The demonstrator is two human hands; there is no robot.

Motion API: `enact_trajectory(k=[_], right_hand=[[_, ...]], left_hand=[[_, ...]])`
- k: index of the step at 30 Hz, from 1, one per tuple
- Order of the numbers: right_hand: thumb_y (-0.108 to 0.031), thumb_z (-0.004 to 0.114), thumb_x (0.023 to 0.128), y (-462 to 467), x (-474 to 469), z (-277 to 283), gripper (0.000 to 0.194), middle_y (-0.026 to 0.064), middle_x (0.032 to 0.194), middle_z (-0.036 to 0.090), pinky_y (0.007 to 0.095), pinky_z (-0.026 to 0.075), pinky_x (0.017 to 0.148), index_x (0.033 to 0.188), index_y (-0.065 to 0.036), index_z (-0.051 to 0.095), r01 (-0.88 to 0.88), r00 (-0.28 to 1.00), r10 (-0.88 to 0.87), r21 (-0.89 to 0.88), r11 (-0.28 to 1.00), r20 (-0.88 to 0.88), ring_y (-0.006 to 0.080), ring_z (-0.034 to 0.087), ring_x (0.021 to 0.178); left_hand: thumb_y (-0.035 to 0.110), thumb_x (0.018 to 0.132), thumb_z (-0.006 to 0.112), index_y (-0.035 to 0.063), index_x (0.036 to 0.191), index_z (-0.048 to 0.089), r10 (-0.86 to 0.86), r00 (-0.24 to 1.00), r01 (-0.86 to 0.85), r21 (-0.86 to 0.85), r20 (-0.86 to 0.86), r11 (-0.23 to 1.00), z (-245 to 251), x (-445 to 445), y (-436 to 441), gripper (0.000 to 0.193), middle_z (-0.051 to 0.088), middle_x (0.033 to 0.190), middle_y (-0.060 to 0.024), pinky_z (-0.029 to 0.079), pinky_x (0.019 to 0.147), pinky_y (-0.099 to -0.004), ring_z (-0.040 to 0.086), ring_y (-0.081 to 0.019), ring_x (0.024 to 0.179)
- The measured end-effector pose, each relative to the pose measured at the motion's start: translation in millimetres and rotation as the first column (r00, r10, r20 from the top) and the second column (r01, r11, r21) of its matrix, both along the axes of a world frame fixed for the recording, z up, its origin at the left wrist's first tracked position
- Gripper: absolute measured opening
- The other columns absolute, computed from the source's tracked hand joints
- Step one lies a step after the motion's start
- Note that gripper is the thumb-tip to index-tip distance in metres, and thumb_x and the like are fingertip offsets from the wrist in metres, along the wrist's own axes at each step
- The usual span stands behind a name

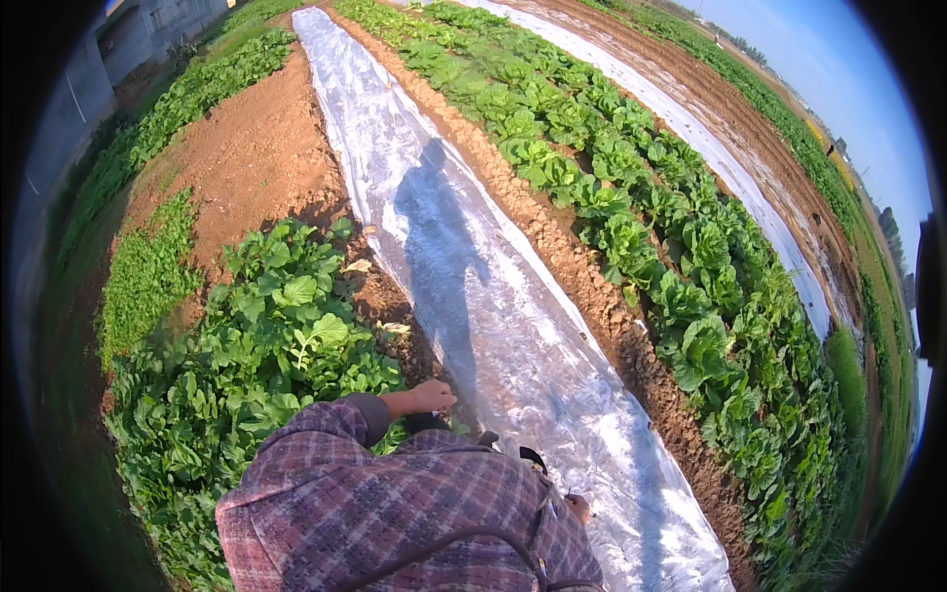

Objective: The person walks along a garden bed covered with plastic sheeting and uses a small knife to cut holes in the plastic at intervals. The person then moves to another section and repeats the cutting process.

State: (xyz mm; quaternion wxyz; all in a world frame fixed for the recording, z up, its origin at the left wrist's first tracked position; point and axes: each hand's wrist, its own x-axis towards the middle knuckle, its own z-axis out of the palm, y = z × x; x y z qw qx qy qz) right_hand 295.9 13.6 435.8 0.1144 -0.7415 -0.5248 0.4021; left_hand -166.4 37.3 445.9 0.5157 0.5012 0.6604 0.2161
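My left hand [433, 397] is curled into a loose fist, with nothing seen in it. It hangs between leafy green plants [296, 348] and a long strip of translucent plastic film [510, 318] laid on the soil. Lower down, my right hand [577, 508] shows only in part beside my plaid jacket [414, 510], over the film. Something thin and dark shows at its fingers, too small to name. My shadow [436, 244] falls along the film.
Past a furrow of clods [547, 237], rows of leafy cabbage-like plants [703, 348] run along the right. Another pale film strip [710, 170] lies beyond them. Bare soil [251, 148] lies at upper left, near a grey building [140, 37]. Dry leaves [359, 265] lie by the film's left edge.
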Motion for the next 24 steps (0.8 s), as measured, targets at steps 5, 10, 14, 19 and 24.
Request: enact_trajectory(k=[5, 10, 14, 19, 24], right_hand=[[-0.013, 0.053, 0.07, -9.5, 8.2, -1.7, 0.025, 0.0123, 0.064, 0.062, 0.0303, 0.047, 0.05, 0.088, 0.001, 0.064, 0.045, 0.999, -0.046, 0.041, 0.998, 0.006, 0.0172, 0.058, 0.05], [-0.014, 0.053, 0.069, -19.2, 17.2, -12.4, 0.025, 0.0129, 0.067, 0.064, 0.0315, 0.049, 0.06, 0.085, -0.001, 0.065, 0.079, 0.992, -0.081, 0.024, 0.997, 0.093, 0.0196, 0.062, 0.061], [-0.016, 0.053, 0.068, -28.4, 55.3, -75.7, 0.025, 0.0132, 0.07, 0.064, 0.0321, 0.049, 0.066, 0.084, -0.002, 0.066, 0.061, 0.993, -0.067, 0.055, 0.997, 0.099, 0.0211, 0.063, 0.068], [-0.017, 0.053, 0.067, -19.4, 41.4, -55.6, 0.026, 0.0135, 0.071, 0.064, 0.0314, 0.048, 0.066, 0.085, -0.002, 0.066, 0.028, 0.998, -0.028, 0.01, 1.0, 0.051, 0.021, 0.063, 0.069], [-0.016, 0.053, 0.068, -20.6, 56.5, -61.9, 0.027, 0.0139, 0.071, 0.064, 0.0312, 0.048, 0.065, 0.086, -0.002, 0.066, 0.065, 0.997, -0.066, 0.009, 0.998, 0.047, 0.0204, 0.062, 0.067]], left_hand=[[0.024, 0.078, 0.048, 0.001, 0.073, 0.061, -0.104, 0.992, 0.105, -0.02, 0.066, 0.994, -7.3, 14.4, 9.2, 0.027, 0.062, 0.067, -0.0081, 0.046, 0.055, -0.0297, 0.058, -0.0166, 0.058], [0.017, 0.078, 0.047, 0.0008, 0.077, 0.061, -0.245, 0.969, 0.244, -0.071, -0.014, 0.967, -8.8, 10.2, 10.3, 0.022, 0.062, 0.071, -0.0081, 0.048, 0.059, -0.0281, 0.06, -0.0154, 0.061], [0.018, 0.076, 0.049, 0.0005, 0.079, 0.062, -0.241, 0.964, 0.241, -0.017, -0.114, 0.97, -28.7, -13.1, 3.5, 0.022, 0.062, 0.07, -0.0081, 0.048, 0.055, -0.0297, 0.06, -0.0157, 0.059], [0.02, 0.076, 0.052, 0.0018, 0.08, 0.062, -0.272, 0.912, 0.288, 0.007, -0.306, 0.958, -84.3, -70.5, -34.0, 0.021, 0.063, 0.072, -0.0068, 0.048, 0.051, -0.0293, 0.061, -0.0164, 0.059], [0.023, 0.077, 0.054, 0.0042, 0.08, 0.062, 0.018, 0.995, -0.047, -0.307, -0.097, 0.95, -56.7, -61.8, -20.9, 0.021, 0.062, 0.072, -0.0048, 0.048, 0.05, -0.0276, 0.06, -0.0159, 0.059]])
